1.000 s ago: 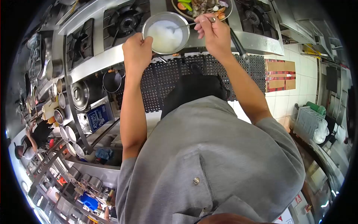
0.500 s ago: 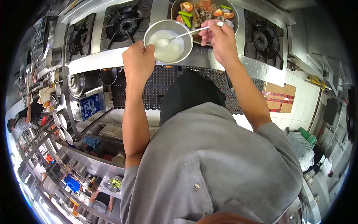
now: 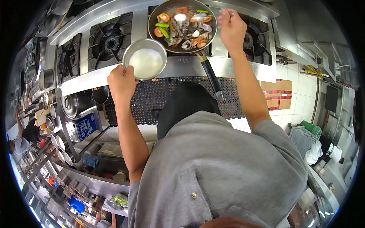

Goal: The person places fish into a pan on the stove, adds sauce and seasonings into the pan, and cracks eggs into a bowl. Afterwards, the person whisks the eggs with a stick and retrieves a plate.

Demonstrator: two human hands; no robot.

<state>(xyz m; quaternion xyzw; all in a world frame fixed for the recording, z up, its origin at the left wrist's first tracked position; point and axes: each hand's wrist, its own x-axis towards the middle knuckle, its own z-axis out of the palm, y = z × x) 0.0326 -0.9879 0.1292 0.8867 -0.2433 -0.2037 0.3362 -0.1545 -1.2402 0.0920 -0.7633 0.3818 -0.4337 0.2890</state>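
Steel range (image 3: 235, 65) runs across 10 to 2 o'clock, burner (image 3: 111, 43) at 11. Perforated black mat (image 3: 144, 99) on the floor below it, over white tile. Taped cardboard (image 3: 279, 89) at 2, lidded stockpot (image 3: 71, 106) on the lower shelf at 9, co-worker (image 3: 21, 143) far off at 9.

Frying pan (image 3: 178, 50) on the range at 12, handle (image 3: 211, 75) pointing to 5. Metal bowl (image 3: 136, 47) of milky white stuff at the pan's 8, held over the range front; can't tell if rims touch.

Hands are apart. Left hand (image 3: 122, 81) clamps the bowl rim, right hand (image 3: 232, 30) pinches a spoon (image 3: 199, 17), blurred, over the pan. Step looks like spooning white stuff in; move calls for a level bowl and a controlled tip.

In the pan: tomato (image 3: 163, 17), green chillies (image 3: 163, 32), onion (image 3: 207, 27), white dollop (image 3: 180, 17) near 11.
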